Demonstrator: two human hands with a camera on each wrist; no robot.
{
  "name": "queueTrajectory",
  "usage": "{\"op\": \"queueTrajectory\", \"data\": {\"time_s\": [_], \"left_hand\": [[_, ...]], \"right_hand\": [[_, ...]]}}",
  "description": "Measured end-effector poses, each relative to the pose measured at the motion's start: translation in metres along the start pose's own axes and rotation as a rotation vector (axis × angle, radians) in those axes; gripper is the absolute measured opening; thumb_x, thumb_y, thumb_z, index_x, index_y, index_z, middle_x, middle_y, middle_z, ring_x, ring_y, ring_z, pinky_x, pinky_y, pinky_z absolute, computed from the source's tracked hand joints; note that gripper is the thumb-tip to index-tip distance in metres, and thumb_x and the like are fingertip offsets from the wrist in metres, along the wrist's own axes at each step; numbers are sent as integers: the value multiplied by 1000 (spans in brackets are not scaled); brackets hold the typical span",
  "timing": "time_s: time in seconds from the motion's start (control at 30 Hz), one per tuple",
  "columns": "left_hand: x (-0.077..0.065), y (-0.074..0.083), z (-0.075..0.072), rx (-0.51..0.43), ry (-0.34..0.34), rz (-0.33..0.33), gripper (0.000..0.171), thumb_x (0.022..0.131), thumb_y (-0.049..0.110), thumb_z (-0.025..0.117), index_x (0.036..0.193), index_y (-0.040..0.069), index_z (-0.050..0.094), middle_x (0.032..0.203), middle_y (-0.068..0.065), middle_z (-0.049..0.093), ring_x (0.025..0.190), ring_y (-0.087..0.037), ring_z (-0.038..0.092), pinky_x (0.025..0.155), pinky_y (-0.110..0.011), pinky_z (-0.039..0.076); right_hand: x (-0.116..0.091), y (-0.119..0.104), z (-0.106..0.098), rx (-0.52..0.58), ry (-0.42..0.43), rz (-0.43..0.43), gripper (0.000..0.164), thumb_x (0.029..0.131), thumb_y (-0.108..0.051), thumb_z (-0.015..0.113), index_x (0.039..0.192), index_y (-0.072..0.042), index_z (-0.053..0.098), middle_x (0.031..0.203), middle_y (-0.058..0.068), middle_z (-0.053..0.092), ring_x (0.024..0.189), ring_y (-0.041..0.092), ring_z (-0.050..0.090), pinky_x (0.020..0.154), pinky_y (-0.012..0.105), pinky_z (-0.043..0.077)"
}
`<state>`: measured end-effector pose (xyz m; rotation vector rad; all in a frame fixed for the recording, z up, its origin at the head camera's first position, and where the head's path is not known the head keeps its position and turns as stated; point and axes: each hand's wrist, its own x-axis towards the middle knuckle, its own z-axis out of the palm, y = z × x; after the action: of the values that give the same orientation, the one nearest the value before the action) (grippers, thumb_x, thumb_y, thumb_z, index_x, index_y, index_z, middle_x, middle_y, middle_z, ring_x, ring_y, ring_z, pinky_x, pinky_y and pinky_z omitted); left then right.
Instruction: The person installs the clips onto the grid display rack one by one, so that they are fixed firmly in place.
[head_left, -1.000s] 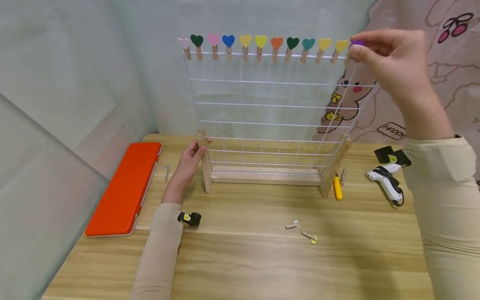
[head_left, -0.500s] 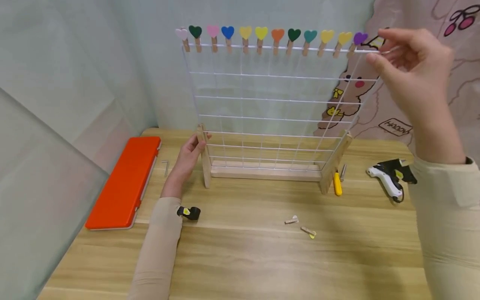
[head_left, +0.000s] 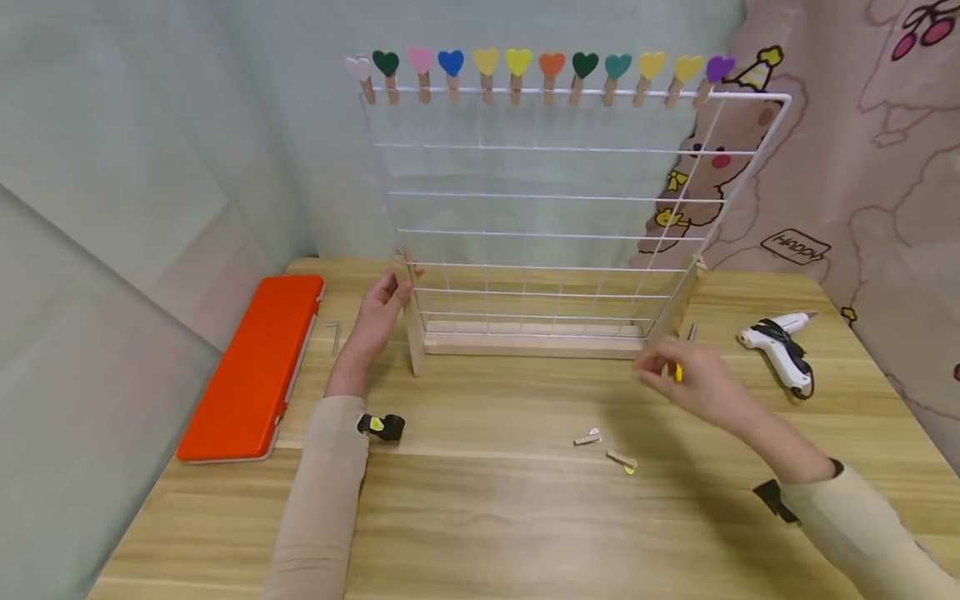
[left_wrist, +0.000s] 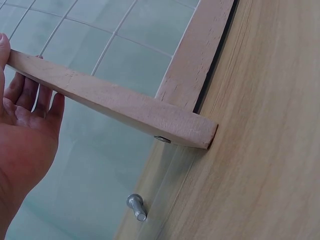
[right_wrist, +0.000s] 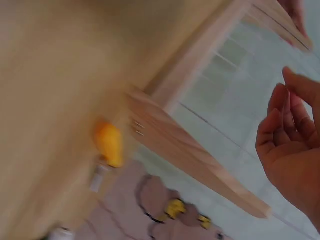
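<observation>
A white wire grid rack (head_left: 738, 175) stands upright in a wooden base. Along its top wire sits a row of clothespins with coloured hearts, ending at a purple heart clothespin (head_left: 720, 69). My left hand (head_left: 373, 321) holds the rack's left wooden leg (head_left: 412, 333), its fingers around the upper end in the left wrist view. My right hand (head_left: 697, 379) hovers low before the right wooden leg (right_wrist: 195, 155), fingers loosely curled around nothing. On the table lie two loose clothespins, one with a white heart (head_left: 588, 438) and one with a yellow heart (head_left: 622, 461).
A closed red case (head_left: 251, 371) lies at the left, with an L-shaped hex key (head_left: 335, 337) beside it. Behind my right hand is a yellow-handled tool (right_wrist: 109, 144). A white glue gun (head_left: 780, 354) lies at the right.
My right hand has let go of the purple heart clothespin, moved right along the top wire, then come down toward the table. My left hand stays on the leg.
</observation>
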<state>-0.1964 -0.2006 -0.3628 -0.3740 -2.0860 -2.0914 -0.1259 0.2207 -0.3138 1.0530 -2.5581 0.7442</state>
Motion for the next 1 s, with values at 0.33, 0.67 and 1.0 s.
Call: {"op": "queueTrajectory", "data": {"time_s": [0.33, 0.67, 1.0], "left_hand": [[3, 2, 2, 6, 15, 24, 44, 88, 32, 46, 125, 8, 44, 125, -9, 47, 109, -13, 41, 90, -27, 31], [-2, -1, 2, 12, 4, -1, 44, 88, 33, 46, 126, 11, 43, 128, -17, 41, 114, -20, 38, 92, -28, 30], [-1, 0, 3, 12, 13, 4, 43, 88, 30, 46, 126, 9, 44, 123, -3, 49, 115, -13, 37, 95, -31, 28]], "right_hand": [[-69, -5, 42, -92, -213, -177, 32, 70, -30, 71, 97, -18, 59, 93, -12, 54, 81, 3, 52, 69, 26, 45], [-83, -3, 53, -89, -255, -28, 37, 73, -39, 66, 103, -19, 56, 92, -15, 52, 80, -1, 49, 68, 24, 44], [-80, 0, 58, -41, -265, -11, 14, 75, -29, 67, 84, -25, 56, 84, -18, 50, 73, -4, 47, 62, 19, 44]]}}
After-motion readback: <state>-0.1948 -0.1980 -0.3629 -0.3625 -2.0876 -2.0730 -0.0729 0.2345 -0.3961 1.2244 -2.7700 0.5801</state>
